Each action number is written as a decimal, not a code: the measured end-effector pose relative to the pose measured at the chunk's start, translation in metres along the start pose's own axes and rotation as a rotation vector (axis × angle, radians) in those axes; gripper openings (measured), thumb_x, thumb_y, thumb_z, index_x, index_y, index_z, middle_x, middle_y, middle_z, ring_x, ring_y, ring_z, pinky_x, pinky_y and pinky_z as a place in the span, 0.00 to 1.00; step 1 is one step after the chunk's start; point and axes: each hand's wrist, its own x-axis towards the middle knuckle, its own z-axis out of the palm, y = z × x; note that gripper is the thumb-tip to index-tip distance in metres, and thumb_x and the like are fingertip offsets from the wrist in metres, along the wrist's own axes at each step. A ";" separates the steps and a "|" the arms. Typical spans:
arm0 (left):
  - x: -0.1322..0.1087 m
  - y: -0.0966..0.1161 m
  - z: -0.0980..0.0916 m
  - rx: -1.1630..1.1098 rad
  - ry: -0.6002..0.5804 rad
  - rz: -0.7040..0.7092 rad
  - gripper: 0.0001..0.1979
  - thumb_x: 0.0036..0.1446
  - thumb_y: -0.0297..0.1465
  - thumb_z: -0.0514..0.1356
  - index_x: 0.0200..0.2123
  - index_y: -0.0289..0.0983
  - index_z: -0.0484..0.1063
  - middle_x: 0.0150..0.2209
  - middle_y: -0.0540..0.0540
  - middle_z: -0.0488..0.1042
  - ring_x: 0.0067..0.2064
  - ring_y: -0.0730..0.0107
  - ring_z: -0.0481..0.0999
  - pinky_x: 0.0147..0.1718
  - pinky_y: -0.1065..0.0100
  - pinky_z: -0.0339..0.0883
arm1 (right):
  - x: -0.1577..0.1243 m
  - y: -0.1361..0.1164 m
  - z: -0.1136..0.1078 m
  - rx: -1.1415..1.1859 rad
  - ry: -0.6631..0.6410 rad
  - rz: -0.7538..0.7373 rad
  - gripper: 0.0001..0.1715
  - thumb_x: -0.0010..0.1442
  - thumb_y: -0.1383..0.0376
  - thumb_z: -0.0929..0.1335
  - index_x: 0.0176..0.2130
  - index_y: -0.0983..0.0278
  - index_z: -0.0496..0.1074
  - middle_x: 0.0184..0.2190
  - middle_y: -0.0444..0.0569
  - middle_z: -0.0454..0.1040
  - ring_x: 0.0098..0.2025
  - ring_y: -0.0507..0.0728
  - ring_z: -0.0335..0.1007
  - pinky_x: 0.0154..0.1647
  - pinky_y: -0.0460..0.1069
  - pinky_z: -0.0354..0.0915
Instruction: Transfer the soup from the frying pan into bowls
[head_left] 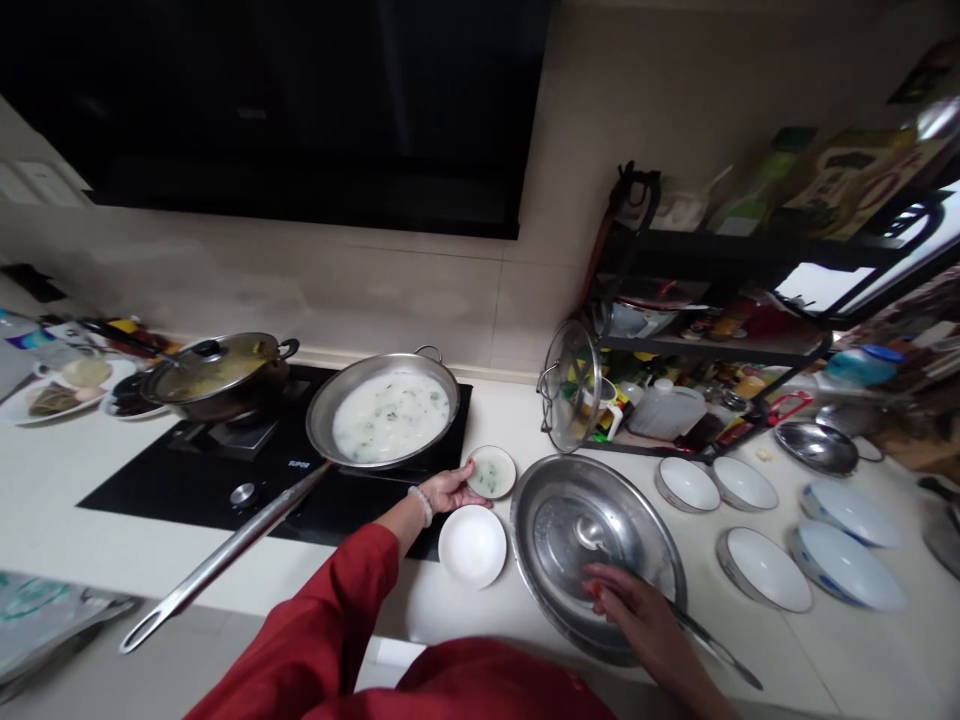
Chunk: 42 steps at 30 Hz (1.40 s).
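Head view, observed from beside the worktop: the left hand (448,490) grips a small white round bowl (508,465) by its side, thumb at the rim; inside is pale liquid with green shreds. The bowl is just off the right edge of the black glass hob (172,492); whether it touches the white countertop (52,500) I cannot tell. Just beside it, by the hob's front right corner, sits a second white round bowl (472,546), smooth and glossy.

The right hand (622,597) is over a wide brushed-steel basin (541,530), its fingers drawn narrow above a steel ladle (589,531); contact I cannot confirm. The ladle's bowl lies in the basin, its handle crossing the rim toward the counter's front edge.

On the hob's right half, a shallow long-handled steel pan (322,412) contains milky liquid flecked with green. At the hob's rear left corner, a dark metal pot (247,402) under a clear lid shows yellowish contents.
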 end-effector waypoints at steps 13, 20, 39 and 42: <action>0.001 0.009 0.010 -0.226 0.062 0.009 0.31 0.55 0.35 0.65 0.57 0.25 0.60 0.45 0.26 0.75 0.44 0.42 0.79 0.36 0.53 0.77 | 0.005 -0.007 0.001 -0.039 -0.025 0.026 0.28 0.46 0.50 0.67 0.41 0.63 0.78 0.36 0.53 0.80 0.34 0.62 0.77 0.41 0.58 0.71; -0.019 0.015 0.025 -0.224 0.064 0.078 0.29 0.54 0.34 0.65 0.56 0.28 0.62 0.44 0.30 0.75 0.44 0.44 0.79 0.36 0.52 0.78 | 0.007 0.001 -0.002 0.013 -0.041 0.025 0.28 0.45 0.50 0.68 0.41 0.63 0.77 0.36 0.54 0.80 0.34 0.62 0.76 0.41 0.58 0.71; -0.165 0.067 0.074 -0.294 0.077 0.283 0.30 0.59 0.34 0.61 0.61 0.30 0.58 0.52 0.27 0.71 0.51 0.42 0.75 0.37 0.58 0.79 | -0.006 -0.020 0.033 0.149 -0.302 0.012 0.27 0.49 0.52 0.69 0.44 0.66 0.75 0.34 0.53 0.79 0.30 0.56 0.72 0.36 0.53 0.67; -0.187 0.082 0.062 -0.279 0.163 0.336 0.29 0.59 0.33 0.61 0.60 0.30 0.59 0.48 0.29 0.73 0.47 0.46 0.78 0.35 0.59 0.79 | -0.007 -0.025 0.051 0.154 -0.394 0.004 0.25 0.49 0.54 0.69 0.44 0.66 0.74 0.34 0.52 0.78 0.30 0.55 0.72 0.35 0.52 0.66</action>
